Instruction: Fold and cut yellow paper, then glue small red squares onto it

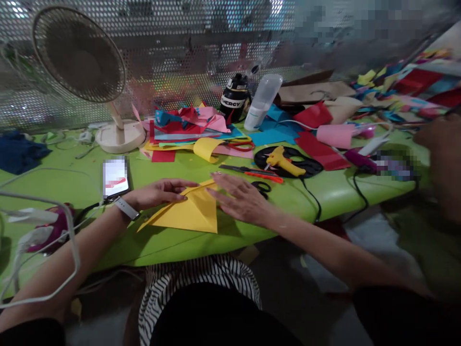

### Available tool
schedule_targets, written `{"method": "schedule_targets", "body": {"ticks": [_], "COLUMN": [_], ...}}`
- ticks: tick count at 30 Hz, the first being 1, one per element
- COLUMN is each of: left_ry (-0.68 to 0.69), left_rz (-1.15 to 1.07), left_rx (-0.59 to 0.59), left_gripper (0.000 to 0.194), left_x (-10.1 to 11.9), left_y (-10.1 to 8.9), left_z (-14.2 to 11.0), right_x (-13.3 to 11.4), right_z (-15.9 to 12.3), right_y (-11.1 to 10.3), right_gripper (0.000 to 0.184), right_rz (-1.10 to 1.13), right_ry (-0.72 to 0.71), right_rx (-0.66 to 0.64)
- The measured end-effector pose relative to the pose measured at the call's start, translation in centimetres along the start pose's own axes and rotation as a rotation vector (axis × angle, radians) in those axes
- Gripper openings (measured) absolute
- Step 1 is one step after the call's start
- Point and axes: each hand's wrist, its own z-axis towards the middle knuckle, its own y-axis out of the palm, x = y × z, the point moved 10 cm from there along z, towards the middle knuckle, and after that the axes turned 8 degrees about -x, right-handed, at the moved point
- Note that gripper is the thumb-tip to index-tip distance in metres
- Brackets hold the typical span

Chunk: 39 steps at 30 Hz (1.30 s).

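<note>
A folded sheet of yellow paper (194,211) lies near the front edge of the green table, its creases running down from the top. At its upper left, my left hand (163,191) grips the folded edge between thumb and fingers; a watch is on that wrist. My right hand (239,196) rests with outstretched fingers against the sheet's upper right edge, and its palm hides the table below. Just beyond the right hand are black-handled scissors (262,187) and an orange-and-black cutter knife (264,176).
A yellow glue gun (284,162) sits on a black pad. Colored paper (194,125) is piled behind, near a black bottle (233,98) and a clear bottle (263,102). A fan (120,137), a phone (115,177) and white cables (74,240) occupy the left. Another person is at far right.
</note>
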Motion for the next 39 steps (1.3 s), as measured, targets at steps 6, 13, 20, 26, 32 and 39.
{"method": "schedule_targets", "body": {"ticks": [6, 13, 20, 26, 32, 39], "left_ry": [0.011, 0.149, 0.194, 0.161, 0.132, 0.11], "left_rz": [0.577, 1.46, 1.627, 1.64, 1.693, 1.7], "left_rx": [-0.021, 0.352, 0.398, 0.353, 0.302, 0.343], "left_gripper": [0.048, 0.038, 0.031, 0.026, 0.025, 0.026], "left_x": [0.7, 1.5, 0.6, 1.0, 0.6, 0.6], "left_y": [0.5, 2.9, 4.5, 5.3, 6.0, 5.8], "left_z": [0.5, -2.2, -2.3, -2.7, -2.8, -2.7], "right_x": [-3.0, -1.4, -0.9, 0.4, 2.0, 1.8], "right_z": [1.3, 1.0, 1.4, 2.0, 2.3, 2.3], "right_y": [3.8, 4.6, 4.5, 4.7, 5.9, 6.3], "right_gripper": [0.037, 0.036, 0.029, 0.021, 0.033, 0.032], "right_rz": [0.079, 0.256, 0.511, 0.85, 0.94, 0.744], "right_ry": [-0.234, -0.119, -0.026, 0.055, 0.391, 0.532], "right_rx": [-0.109, -0.139, -0.109, -0.082, -0.142, -0.154]}}
